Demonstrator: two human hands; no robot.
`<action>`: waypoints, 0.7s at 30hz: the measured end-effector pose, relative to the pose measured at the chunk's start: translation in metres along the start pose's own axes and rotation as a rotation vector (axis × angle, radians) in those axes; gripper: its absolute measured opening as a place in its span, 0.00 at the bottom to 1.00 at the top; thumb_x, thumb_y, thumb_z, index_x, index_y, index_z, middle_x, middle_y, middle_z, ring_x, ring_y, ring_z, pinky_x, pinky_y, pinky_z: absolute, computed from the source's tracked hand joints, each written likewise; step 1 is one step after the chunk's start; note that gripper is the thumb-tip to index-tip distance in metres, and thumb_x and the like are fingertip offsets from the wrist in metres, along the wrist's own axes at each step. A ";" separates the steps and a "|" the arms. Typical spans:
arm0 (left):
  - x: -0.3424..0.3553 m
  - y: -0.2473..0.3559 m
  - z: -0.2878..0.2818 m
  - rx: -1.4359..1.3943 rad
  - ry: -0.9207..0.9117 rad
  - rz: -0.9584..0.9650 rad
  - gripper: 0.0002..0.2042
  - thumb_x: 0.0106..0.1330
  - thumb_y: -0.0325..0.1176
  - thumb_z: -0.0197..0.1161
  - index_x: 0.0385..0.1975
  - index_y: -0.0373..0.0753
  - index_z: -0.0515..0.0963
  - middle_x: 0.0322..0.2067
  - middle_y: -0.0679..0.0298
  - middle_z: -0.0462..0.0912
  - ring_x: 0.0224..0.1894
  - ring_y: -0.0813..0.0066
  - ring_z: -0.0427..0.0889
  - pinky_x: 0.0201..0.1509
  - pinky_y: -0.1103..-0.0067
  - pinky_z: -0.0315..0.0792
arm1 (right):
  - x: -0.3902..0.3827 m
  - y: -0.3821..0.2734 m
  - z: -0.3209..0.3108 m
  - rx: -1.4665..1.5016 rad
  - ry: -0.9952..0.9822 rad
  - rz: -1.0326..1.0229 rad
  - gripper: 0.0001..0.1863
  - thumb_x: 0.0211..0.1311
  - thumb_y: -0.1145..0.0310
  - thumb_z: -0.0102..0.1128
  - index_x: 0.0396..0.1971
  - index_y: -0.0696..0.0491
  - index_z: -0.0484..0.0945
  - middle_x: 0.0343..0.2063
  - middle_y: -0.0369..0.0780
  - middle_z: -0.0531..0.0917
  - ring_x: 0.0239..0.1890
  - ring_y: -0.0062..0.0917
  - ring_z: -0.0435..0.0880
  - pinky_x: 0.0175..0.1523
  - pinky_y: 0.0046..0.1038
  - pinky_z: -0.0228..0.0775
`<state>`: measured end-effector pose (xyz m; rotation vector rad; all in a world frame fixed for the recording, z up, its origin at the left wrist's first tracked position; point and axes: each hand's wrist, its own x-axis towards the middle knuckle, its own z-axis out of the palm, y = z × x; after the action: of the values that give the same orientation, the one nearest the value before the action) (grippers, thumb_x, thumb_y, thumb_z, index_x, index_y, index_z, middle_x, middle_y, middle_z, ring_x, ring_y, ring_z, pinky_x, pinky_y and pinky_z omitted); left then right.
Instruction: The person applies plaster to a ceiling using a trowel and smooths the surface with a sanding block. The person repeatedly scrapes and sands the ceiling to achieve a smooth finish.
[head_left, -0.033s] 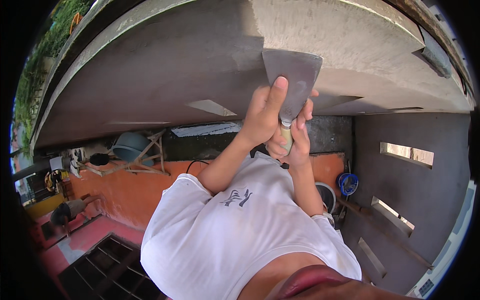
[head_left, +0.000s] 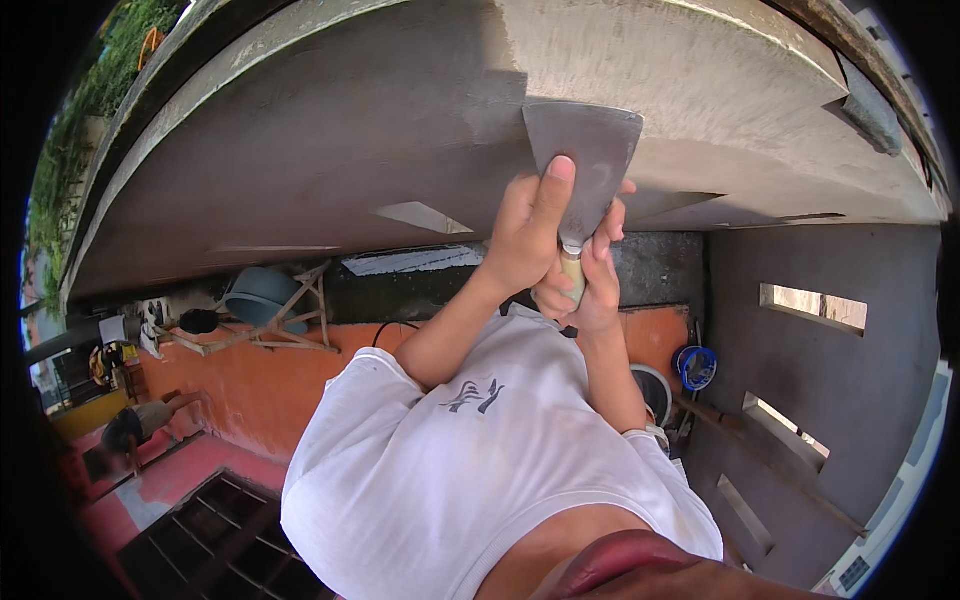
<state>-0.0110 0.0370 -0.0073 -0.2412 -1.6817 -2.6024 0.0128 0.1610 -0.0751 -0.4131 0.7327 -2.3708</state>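
Both my hands are on one putty knife (head_left: 600,140), which has a wide grey metal blade and a pale yellowish-green handle. My left hand (head_left: 522,232) grips the lower blade, its thumb lying flat along the metal. Lower down, my right hand (head_left: 600,295) is closed around the handle, with some fingertips rising beside the blade. The blade's broad edge points up at a grey plastered wall (head_left: 350,130), by the border between a dark and a lighter patch. Whether the edge touches the wall, I cannot tell.
Slots pierce the plastered wall and the grey wall (head_left: 820,390) at right. A blue bucket (head_left: 694,368) stands on the right, near a long pole (head_left: 770,460). At left are a grey-green basin (head_left: 262,295) on a wooden frame (head_left: 300,310), a dark grille (head_left: 205,540) and another person (head_left: 140,425).
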 end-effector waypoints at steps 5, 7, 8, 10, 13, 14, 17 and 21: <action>0.001 -0.002 0.003 0.018 0.051 0.024 0.34 0.86 0.55 0.39 0.46 0.24 0.82 0.27 0.58 0.84 0.25 0.77 0.80 0.32 0.78 0.75 | -0.002 0.000 -0.003 -0.015 0.060 0.004 0.10 0.82 0.49 0.44 0.43 0.36 0.59 0.24 0.38 0.67 0.12 0.17 0.62 0.12 0.20 0.51; 0.004 -0.005 0.002 0.012 0.042 0.027 0.35 0.86 0.55 0.39 0.46 0.24 0.82 0.27 0.58 0.83 0.24 0.77 0.80 0.32 0.78 0.76 | -0.002 0.003 -0.003 -0.031 0.066 -0.034 0.11 0.82 0.50 0.45 0.43 0.38 0.59 0.25 0.38 0.67 0.12 0.17 0.62 0.13 0.20 0.51; 0.006 -0.005 0.001 0.013 0.038 0.029 0.35 0.86 0.56 0.39 0.45 0.23 0.81 0.26 0.58 0.83 0.24 0.77 0.80 0.32 0.78 0.77 | 0.000 0.005 -0.003 -0.040 0.068 -0.055 0.11 0.82 0.50 0.45 0.43 0.39 0.59 0.25 0.37 0.67 0.12 0.17 0.62 0.13 0.20 0.51; 0.010 -0.005 -0.003 0.010 0.034 0.031 0.36 0.85 0.57 0.39 0.44 0.23 0.81 0.26 0.58 0.83 0.24 0.76 0.80 0.33 0.77 0.79 | 0.005 0.006 -0.003 -0.079 0.070 -0.066 0.12 0.82 0.51 0.46 0.43 0.41 0.59 0.25 0.38 0.67 0.13 0.17 0.63 0.14 0.20 0.52; 0.012 -0.003 -0.013 -0.131 -0.062 0.007 0.38 0.84 0.59 0.39 0.41 0.22 0.80 0.24 0.58 0.83 0.24 0.76 0.81 0.36 0.75 0.82 | 0.008 0.009 0.007 -0.199 0.135 -0.120 0.13 0.83 0.52 0.46 0.43 0.43 0.59 0.25 0.38 0.68 0.15 0.17 0.64 0.15 0.21 0.54; 0.013 -0.004 -0.014 -0.125 -0.071 0.014 0.38 0.84 0.59 0.39 0.41 0.22 0.80 0.24 0.57 0.82 0.24 0.75 0.81 0.36 0.75 0.82 | 0.007 0.010 0.009 -0.247 0.166 -0.145 0.13 0.83 0.53 0.47 0.43 0.44 0.59 0.26 0.38 0.68 0.15 0.17 0.64 0.16 0.21 0.55; 0.014 -0.006 -0.016 -0.111 -0.096 0.040 0.39 0.83 0.60 0.39 0.40 0.22 0.80 0.23 0.57 0.82 0.24 0.74 0.82 0.36 0.73 0.83 | 0.007 0.008 0.001 -0.272 0.167 -0.098 0.13 0.83 0.54 0.49 0.41 0.43 0.57 0.26 0.38 0.69 0.16 0.17 0.65 0.17 0.21 0.57; 0.013 -0.010 -0.016 -0.140 -0.098 0.051 0.39 0.83 0.61 0.39 0.40 0.22 0.80 0.22 0.57 0.82 0.25 0.72 0.83 0.35 0.73 0.83 | 0.008 0.004 0.009 -0.262 0.172 -0.185 0.15 0.82 0.56 0.50 0.38 0.43 0.55 0.25 0.39 0.69 0.15 0.18 0.65 0.16 0.21 0.57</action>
<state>-0.0266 0.0274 -0.0209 -0.4171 -1.5003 -2.7144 0.0122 0.1496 -0.0697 -0.4032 1.1364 -2.5132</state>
